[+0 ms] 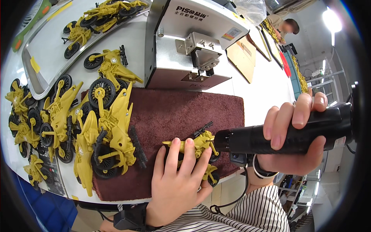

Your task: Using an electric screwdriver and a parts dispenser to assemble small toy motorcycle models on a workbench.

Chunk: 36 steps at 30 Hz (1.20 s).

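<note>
My right hand [293, 135] is wrapped round a black electric screwdriver [247, 139], held nearly level. Its tip meets, or comes very close to, the front end of a yellow toy motorcycle [203, 144] with black handlebars. That toy lies on a brown towel [174, 104], steadied under the fingertips of my left hand [177, 176]. Below it, near the left thumb, shows another yellow toy part with a black wheel [211, 176], partly covered by the hand; I cannot tell if it belongs to the same toy.
Several yellow toy motorcycles [110, 127] are heaped on the left. More lie on a metal tray [33, 79] at the far left. A silver screw-feeding machine [193, 50] stands behind the towel. Cardboard [243, 58] lies right of it; another person [280, 27] sits far back.
</note>
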Available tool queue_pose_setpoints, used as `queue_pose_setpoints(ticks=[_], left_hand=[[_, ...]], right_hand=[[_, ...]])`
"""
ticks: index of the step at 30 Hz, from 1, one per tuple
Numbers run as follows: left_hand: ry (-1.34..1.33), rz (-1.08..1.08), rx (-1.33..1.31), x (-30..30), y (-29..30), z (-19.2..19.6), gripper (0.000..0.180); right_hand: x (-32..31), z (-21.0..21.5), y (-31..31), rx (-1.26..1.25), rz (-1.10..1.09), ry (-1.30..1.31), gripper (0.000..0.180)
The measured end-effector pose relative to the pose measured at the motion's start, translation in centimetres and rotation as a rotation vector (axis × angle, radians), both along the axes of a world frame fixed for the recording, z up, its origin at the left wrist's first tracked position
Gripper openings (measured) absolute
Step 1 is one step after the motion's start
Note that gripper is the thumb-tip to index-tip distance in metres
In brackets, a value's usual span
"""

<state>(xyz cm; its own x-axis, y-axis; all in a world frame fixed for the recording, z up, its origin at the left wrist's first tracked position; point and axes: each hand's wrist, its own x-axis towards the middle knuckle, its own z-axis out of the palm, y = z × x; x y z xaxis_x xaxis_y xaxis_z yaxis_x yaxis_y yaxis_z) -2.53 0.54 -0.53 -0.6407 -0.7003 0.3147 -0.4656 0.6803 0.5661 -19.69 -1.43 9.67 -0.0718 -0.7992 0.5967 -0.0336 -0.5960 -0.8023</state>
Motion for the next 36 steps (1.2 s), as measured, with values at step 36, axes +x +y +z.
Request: queue_pose_setpoints(ticks=[36], left_hand=[[-0.002, -0.012, 0.009, 0.09, 0.1, 0.07, 0.051]], right_hand=[[-0.38, 0.59, -0.03, -0.033, 0.104, 0.016, 0.048]])
